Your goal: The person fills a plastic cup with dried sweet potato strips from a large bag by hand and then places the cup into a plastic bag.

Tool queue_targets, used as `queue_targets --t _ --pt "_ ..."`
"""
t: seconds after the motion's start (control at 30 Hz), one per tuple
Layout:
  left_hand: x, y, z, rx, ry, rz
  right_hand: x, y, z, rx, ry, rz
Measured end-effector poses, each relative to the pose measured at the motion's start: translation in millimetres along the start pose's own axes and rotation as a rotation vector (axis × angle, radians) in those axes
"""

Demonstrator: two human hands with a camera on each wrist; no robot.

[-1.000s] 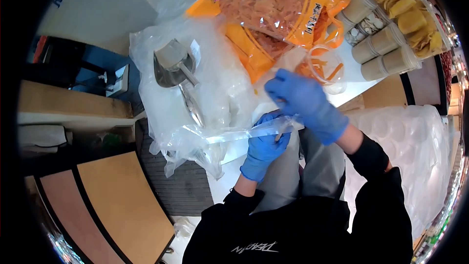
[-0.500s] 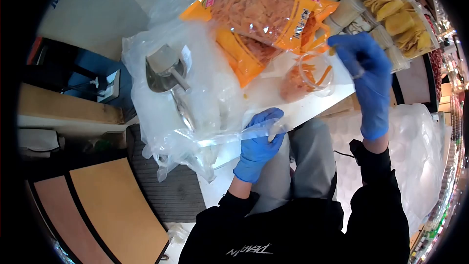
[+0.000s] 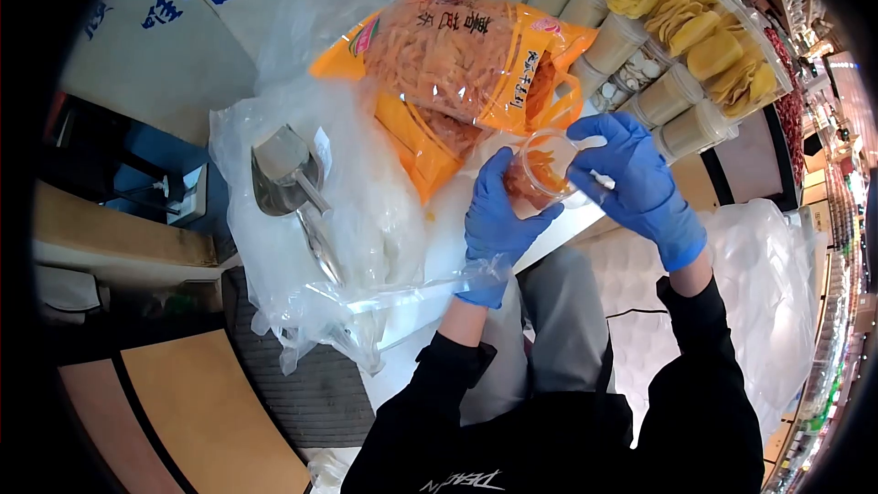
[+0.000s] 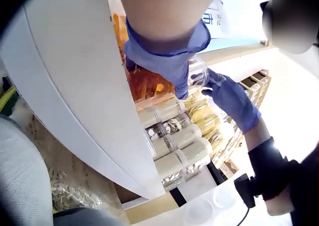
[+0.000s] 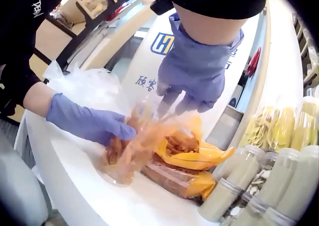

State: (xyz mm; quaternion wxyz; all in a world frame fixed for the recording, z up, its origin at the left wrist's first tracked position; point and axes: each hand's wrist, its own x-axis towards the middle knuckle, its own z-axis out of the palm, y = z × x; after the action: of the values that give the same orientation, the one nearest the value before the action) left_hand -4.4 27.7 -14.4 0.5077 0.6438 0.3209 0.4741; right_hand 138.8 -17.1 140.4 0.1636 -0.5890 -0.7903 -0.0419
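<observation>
A clear plastic jar (image 3: 541,176) of orange strips is tilted between my two blue-gloved hands near the table edge. My left hand (image 3: 498,220) grips its side, thumb below and fingers above. My right hand (image 3: 636,183) pinches at the jar's open rim, its fingertips overlapping the mouth. In the right wrist view the strips show through the wall of the jar (image 5: 122,158), and the right hand (image 5: 194,79) reaches down to it from above. Just behind lies an orange-edged bag (image 3: 439,59) of the same strips. Clear plastic film (image 3: 421,288) crosses my left wrist.
Two metal scoops (image 3: 288,183) lie on a large clear plastic bag (image 3: 357,192) at the left. Several pale-filled jars (image 3: 663,96) and containers of yellow chips (image 3: 695,23) line the back right. Bubbly plastic wrapping (image 3: 732,302) is on my right.
My right hand went up to the right with a small yellowish bit at its fingertips, then came back to the jar. My left hand moved forward from the table edge and took hold of the jar.
</observation>
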Motion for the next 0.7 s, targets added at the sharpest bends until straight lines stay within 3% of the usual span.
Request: queue_targets --t 0.1,0.37,0.57,0.7 --pt "0 -15 4 0.029 0.087 0.132 -2 3 -12 -0.037 -0.023 -0.029" --pt "-3 -18 4 -0.152 -0.035 0.03 -13 21 -19 0.108 0.061 0.077" --pt "-4 -22 4 -0.107 -0.028 0.018 42 56 6 0.11 0.084 0.081" --pt "-2 -8 -2 0.038 -0.005 0.08 76 63 37 -0.083 -0.074 0.167"
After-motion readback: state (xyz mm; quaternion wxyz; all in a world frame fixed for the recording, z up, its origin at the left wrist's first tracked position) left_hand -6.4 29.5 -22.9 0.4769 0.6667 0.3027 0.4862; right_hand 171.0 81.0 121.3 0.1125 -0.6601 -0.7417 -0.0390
